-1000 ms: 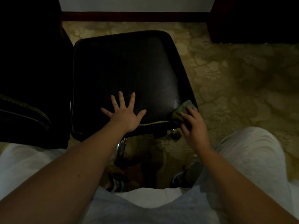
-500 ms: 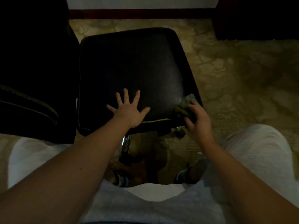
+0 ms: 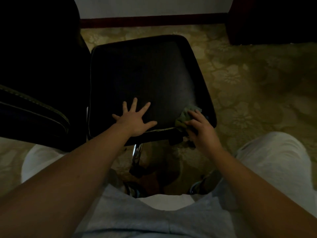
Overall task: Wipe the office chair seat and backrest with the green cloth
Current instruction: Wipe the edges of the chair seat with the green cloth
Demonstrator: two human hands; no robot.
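Fingers (image 3: pixel 194 115) of the right hand (image 3: pixel 203 133) curl over the cloth (image 3: pixel 183 117) and press it on the seat's (image 3: pixel 145 74) near right corner. Part of it hangs past the edge. Left hand (image 3: pixel 135 121) lies flat near the front edge, fingers spread wide, holding nothing.

Risks:
- The cloth is bunched, so the contact patch is small and strips are likely missed.
- A stroke outward at this corner could slip off and drop the cloth on the carpet (image 3: pixel 248 83).
- The chair may swivel if the left hand's bracing eases.
- The backrest (image 3: pixel 34 109) is well apart from the cloth, and the dim light hides unwiped patches.
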